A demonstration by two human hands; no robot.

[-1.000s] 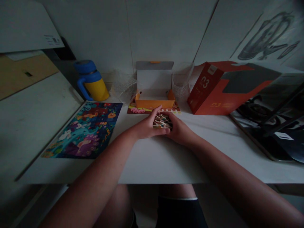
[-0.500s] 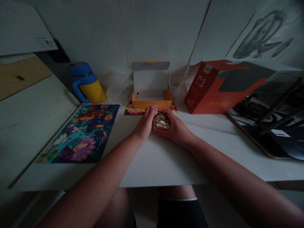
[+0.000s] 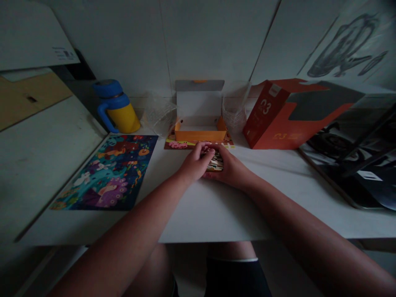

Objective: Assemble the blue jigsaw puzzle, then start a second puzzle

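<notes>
My right hand (image 3: 230, 168) cups a stack of small colourful puzzle pieces (image 3: 215, 161) just above the white table (image 3: 216, 206). My left hand (image 3: 195, 163) is curled over the top of the same stack, fingers pressed on it. Just behind the hands stands an open orange box (image 3: 200, 131) with its grey lid raised. It sits on a colourful card (image 3: 177, 144).
A colourful picture board (image 3: 108, 171) lies at the left. A blue and yellow jug (image 3: 116, 107) stands at the back left, with clear plastic bags (image 3: 159, 113) beside the box. A red carton (image 3: 291, 113) and a dark printed sheet (image 3: 355, 165) fill the right side.
My left hand has moved from the side of the stack to lie over its top. The stack has sunk deeper between both hands.
</notes>
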